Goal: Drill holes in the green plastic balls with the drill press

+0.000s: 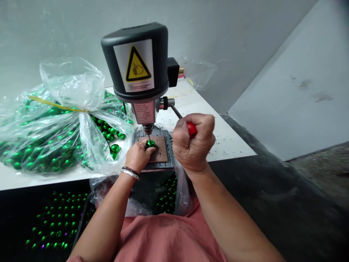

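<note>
My left hand [138,154] grips a shiny green ball [150,144] between thumb and fingers on a brown board [160,150]. The board lies on the slotted base [170,160] of a black drill press [136,62]. Its thin bit [149,137] meets the top of the ball; whether it has entered cannot be made out. My right hand [193,142] is closed around the red knob [192,129] of the press's lever, to the right of the base.
A tied clear bag [84,127] of green balls fills the table's left side, with loose balls [115,148] beside it. Dark crumbs dot the white table [231,145]. Below the edge are an open plastic bag [181,189] and more green balls [61,218].
</note>
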